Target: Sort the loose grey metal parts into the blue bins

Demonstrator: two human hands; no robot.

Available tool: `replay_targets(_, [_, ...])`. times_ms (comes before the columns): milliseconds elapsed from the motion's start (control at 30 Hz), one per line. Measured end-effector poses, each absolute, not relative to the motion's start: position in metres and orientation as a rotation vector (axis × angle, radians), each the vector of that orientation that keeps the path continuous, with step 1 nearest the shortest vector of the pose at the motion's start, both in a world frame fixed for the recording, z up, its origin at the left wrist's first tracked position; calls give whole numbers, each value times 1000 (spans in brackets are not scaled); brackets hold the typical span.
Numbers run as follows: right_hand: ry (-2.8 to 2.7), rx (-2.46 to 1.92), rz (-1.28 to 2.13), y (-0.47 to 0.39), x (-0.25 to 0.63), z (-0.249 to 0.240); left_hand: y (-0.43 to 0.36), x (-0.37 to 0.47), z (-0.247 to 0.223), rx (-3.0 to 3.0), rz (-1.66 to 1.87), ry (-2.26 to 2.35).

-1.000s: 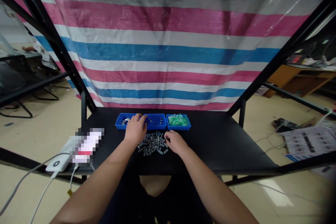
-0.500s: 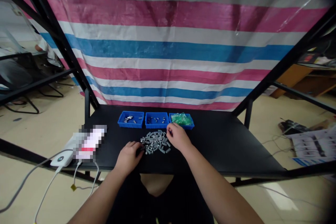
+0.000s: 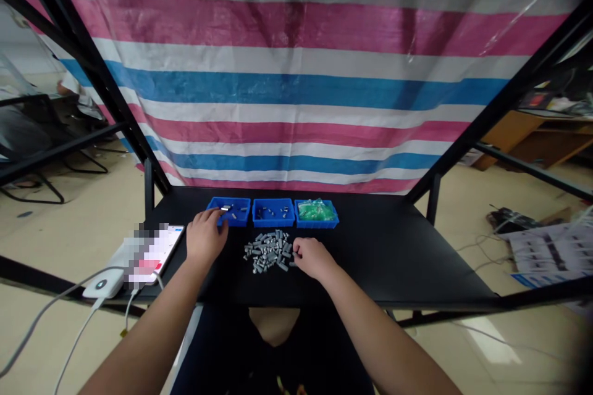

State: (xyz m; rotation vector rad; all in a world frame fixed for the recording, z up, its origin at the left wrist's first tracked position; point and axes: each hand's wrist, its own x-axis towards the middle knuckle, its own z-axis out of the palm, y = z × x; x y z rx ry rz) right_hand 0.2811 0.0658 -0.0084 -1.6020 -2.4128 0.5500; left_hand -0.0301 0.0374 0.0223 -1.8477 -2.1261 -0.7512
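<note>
Small grey and silvery metal pieces, cylinders among them, lie in a loose pile (image 3: 267,252) on the black table. My right hand (image 3: 314,257) is at the pile's right edge with its fingers closed in a pinch; whatever is between the fingertips is too small to make out. Over the front edge of the left blue bin (image 3: 239,220) reaches my left hand (image 3: 204,236), its fingers stretched forward and the thumb apart. Several metal pieces lie in that bin. The middle blue bin (image 3: 273,221) holds several small metal parts.
The right blue bin (image 3: 337,221) contains green items in clear plastic bags (image 3: 315,210). At the table's left lie a phone (image 3: 162,250) and a white device (image 3: 104,284) with cables. A striped sheet (image 3: 296,92) hangs behind, between black frame posts (image 3: 99,80).
My left hand has moved from the pile's left side up and left to the left bin. My right hand has come down slightly beside the pile. The view has shifted a little.
</note>
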Motion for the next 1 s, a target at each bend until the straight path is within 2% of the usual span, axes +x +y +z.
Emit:
replay_targets(100, [-2598,-1710,555,77,270,12,15,-31,3,-1975,-769,-2107])
replay_targets(200, [-2673,-1478,608,92,242,37,-6,-21,-12,-2197,-758,-2108])
replay_targets(267, [-2482,-1224,641,99,220,52,-15,-12,-17,-2295,-743,-2128])
replay_targets(367, [-2154,-1147,588,100,201,65,-18,-2,-24,-2342,-740,-2153])
replay_targets(567, [-2320,-1281,568,77,246,46,-6,-5,-38,-2347,-858,-2155])
replay_targets(800, [-2514,-1402,654,53,286,-4,19,-6,-37,-2561,-688,-2029])
replay_targets(933, [-2676,-1525,630,70,263,12,21,-5,-36,-2544,-740,-2031])
replay_targets(1000, [-2730,-1430,639,85,238,31,19,-6,-38,-2540,-802,-1992])
